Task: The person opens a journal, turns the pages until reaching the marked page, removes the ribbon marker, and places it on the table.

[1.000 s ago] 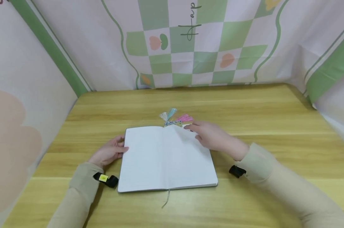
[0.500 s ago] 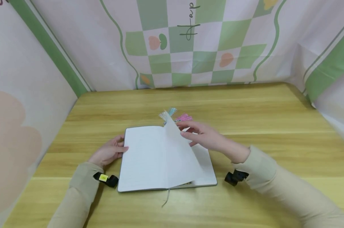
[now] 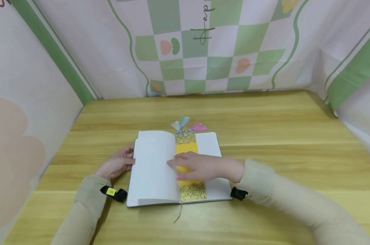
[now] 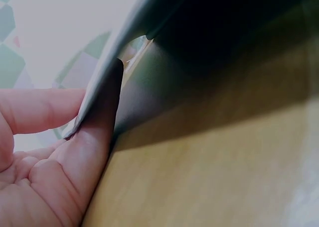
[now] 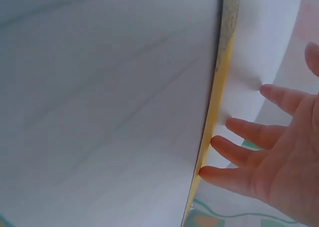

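Observation:
An open notebook (image 3: 154, 160) with blank white pages lies on the wooden table. Thumb above and fingers beneath, my left hand (image 3: 117, 164) grips its left cover edge; the left wrist view shows the thumb and fingers (image 4: 92, 147) pinching the dark cover. On the right-hand page lies a yellow bookmark (image 3: 186, 148) with lace-patterned ends. White, blue and pink tassels (image 3: 198, 127) stick out above the notebook. My right hand (image 3: 200, 167) is spread over the bookmark's middle, fingertips at the turned page near the spine. In the right wrist view its fingers (image 5: 237, 179) are extended, holding nothing.
A thin grey ribbon (image 3: 180, 213) hangs from the bottom of the spine. Behind the table (image 3: 264, 117) hangs a green-and-white checked curtain (image 3: 195, 68). Each wrist carries a black strap-on camera, the left one (image 3: 120, 195) near the notebook's lower left corner.
The right hand lifted the right-hand page and turned it over to the left, uncovering the yellow bookmark. That hand moved left and nearer. My left hand stays on the cover edge.

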Demonstrator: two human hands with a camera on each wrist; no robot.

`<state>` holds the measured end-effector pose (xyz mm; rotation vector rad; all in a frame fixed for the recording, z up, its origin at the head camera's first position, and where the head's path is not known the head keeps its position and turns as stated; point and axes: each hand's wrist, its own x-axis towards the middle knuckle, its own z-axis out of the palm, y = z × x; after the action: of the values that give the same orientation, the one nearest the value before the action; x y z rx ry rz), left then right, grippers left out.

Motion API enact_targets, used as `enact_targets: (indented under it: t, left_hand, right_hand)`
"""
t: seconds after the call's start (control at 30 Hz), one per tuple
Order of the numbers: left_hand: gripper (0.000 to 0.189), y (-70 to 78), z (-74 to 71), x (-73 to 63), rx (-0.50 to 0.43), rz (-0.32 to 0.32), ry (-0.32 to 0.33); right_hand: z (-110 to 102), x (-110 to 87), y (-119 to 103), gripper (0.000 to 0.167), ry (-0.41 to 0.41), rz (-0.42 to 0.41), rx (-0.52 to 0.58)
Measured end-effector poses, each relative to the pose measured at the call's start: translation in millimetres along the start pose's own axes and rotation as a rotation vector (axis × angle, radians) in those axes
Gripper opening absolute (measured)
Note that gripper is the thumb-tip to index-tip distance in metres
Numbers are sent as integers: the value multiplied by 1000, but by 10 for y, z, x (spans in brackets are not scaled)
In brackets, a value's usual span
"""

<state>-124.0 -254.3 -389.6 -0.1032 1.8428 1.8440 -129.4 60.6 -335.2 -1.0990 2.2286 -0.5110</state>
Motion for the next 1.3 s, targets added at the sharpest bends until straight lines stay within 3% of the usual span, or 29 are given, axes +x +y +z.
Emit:
enact_targets:
  t: [0.17, 0.5, 0.73, 0.93, 1.17, 1.3]
  left_hand:
    - [42, -29, -25, 9, -23, 40, -54]
    - [26, -75, -65, 31, -20, 77, -68]
    - [50, -62, -50, 45, -82, 39, -21]
    - [62, -35, -34, 14, -14, 18, -16]
    - [61, -36, -21, 9, -9, 27, -10]
    - [61, -38, -11, 12, -11, 32, -16]
  right_hand:
    - [45, 69, -57, 59, -47, 14, -102]
    - [73, 128, -166, 56, -49, 35, -236]
    - [73, 157, -195, 57, -48, 30, -310]
    - [85, 160, -202, 59, -39, 16, -349]
    - [55, 133, -164, 57, -45, 35, -304]
    - [20, 93, -109, 53, 23, 28, -301]
